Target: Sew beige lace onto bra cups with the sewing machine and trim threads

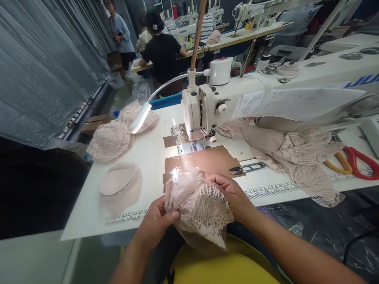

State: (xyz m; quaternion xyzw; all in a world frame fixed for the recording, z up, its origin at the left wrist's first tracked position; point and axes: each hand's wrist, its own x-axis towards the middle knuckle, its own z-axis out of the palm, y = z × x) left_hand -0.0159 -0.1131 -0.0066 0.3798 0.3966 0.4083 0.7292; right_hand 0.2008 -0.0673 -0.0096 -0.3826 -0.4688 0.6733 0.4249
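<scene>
A beige lace piece [204, 209], with sheer mesh along its side, is held up between both hands at the table's front edge. My left hand [158, 219] pinches its left side, thumb on top. On the upper right edge, my right hand [232, 193] is closed with the fingertips on the fabric. Just beyond the lace lies brown tape [204, 159] stuck to the white table. Behind that stands the sewing machine [197, 114], its needle area lit by a small lamp [141, 118].
Stacked lace cups [112, 140] sit at the left, near a smooth pad on mesh [118, 181]. Thread snips [248, 168], red-handled scissors [361, 162] and a lace heap [296, 150] lie right. A ruler tape [272, 189] runs along the front. People work behind.
</scene>
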